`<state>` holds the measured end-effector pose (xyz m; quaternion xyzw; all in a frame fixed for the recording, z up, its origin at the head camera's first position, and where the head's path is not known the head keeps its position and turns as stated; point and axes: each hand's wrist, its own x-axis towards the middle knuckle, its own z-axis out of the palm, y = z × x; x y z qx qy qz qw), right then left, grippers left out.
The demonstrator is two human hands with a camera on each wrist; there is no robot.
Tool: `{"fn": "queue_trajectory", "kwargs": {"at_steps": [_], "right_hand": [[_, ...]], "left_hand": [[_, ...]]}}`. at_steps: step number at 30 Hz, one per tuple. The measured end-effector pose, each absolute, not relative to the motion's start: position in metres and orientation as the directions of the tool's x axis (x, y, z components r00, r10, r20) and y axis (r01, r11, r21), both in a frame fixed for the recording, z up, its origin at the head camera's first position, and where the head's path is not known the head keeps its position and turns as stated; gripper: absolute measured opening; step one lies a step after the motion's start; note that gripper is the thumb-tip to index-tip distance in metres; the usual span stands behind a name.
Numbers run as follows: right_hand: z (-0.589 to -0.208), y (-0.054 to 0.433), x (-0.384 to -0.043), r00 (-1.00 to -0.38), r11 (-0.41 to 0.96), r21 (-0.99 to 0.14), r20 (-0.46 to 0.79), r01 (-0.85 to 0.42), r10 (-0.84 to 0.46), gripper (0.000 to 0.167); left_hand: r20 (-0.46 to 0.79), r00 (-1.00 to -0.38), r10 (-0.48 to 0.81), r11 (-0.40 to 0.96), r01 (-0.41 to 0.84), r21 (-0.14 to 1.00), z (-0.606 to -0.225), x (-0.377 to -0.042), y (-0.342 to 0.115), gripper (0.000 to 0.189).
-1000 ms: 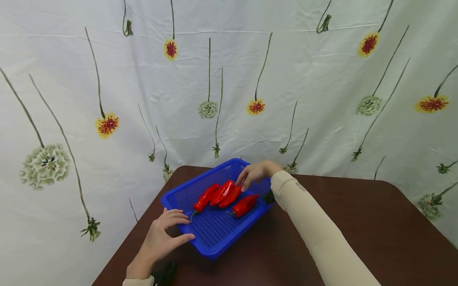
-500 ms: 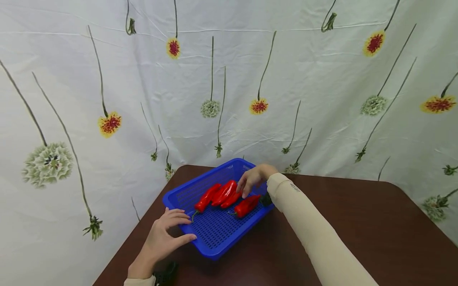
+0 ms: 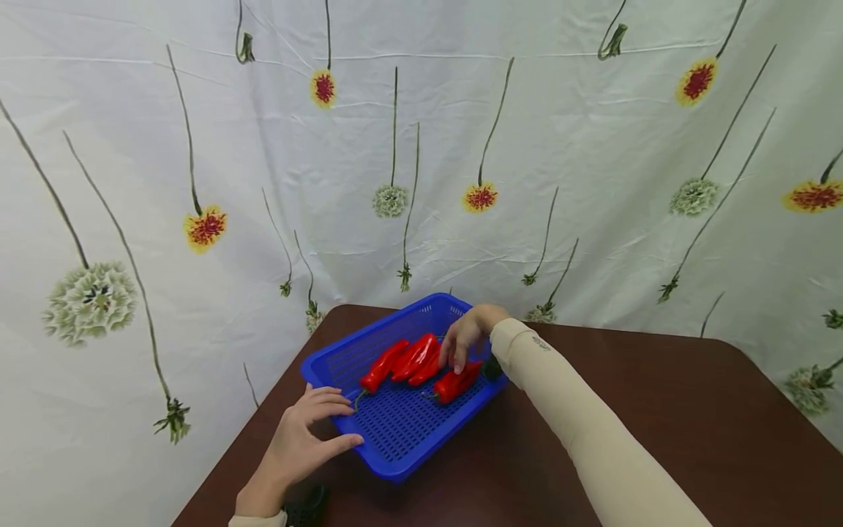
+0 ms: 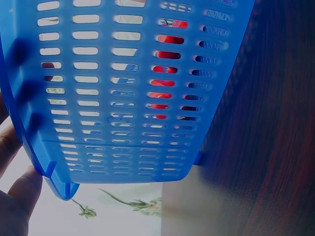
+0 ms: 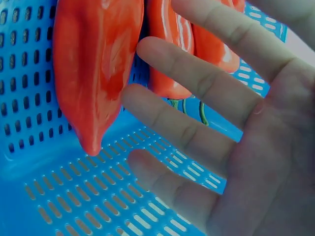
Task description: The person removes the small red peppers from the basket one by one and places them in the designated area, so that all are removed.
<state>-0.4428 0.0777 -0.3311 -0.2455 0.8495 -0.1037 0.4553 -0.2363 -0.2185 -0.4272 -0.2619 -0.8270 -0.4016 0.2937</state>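
Note:
A blue plastic basket with slotted walls stands on the table and holds several red peppers. Three of them, including a long pepper, lie side by side; another pepper lies nearer the front. Over the basket my right hand reaches down among the peppers. In the right wrist view its fingers are spread and fairly straight, with fingertips beside a pepper and not curled round it. My left hand rests on the basket's left corner, fingers laid over the rim, thumb apart along the edge.
The dark brown table extends far to the right of the basket. Behind it hangs a pale cloth printed with flowers. Dark devices are at both wrists, one below the left wrist.
My right hand has shifted slightly toward the front pepper, its fingertips now lower over that pepper. My left hand stays at the basket's corner; the head view has turned a little.

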Motion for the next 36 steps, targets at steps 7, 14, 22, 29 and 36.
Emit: {"fn": "queue_trajectory", "kwargs": {"at_steps": [7, 14, 22, 29, 36], "right_hand": [[-0.334, 0.076, -0.442, -0.441, 0.867, -0.368, -0.752, -0.336, -0.49, 0.048], [-0.344, 0.068, -0.441, -0.393, 0.855, -0.332, -0.781, -0.398, -0.486, 0.047], [-0.354, 0.062, -0.439, -0.352, 0.854, -0.291, -0.818, -0.431, -0.456, 0.038], [-0.355, 0.056, -0.433, -0.336, 0.829, -0.218, -0.839, -0.514, -0.429, 0.035], [-0.357, 0.052, -0.431, -0.353, 0.85, -0.183, -0.851, -0.493, -0.388, 0.034]], "left_hand": [[0.704, -0.683, 0.194, 0.523, 0.679, 0.514, -0.428, -0.236, -0.217, 0.04], [0.694, -0.696, 0.183, 0.531, 0.664, 0.526, -0.429, -0.235, -0.217, 0.038], [0.678, -0.713, 0.181, 0.535, 0.65, 0.54, -0.428, -0.235, -0.22, 0.036], [0.685, -0.701, 0.197, 0.53, 0.664, 0.527, -0.425, -0.234, -0.22, 0.037], [0.7, -0.684, 0.206, 0.518, 0.683, 0.515, -0.426, -0.235, -0.221, 0.039]]}}
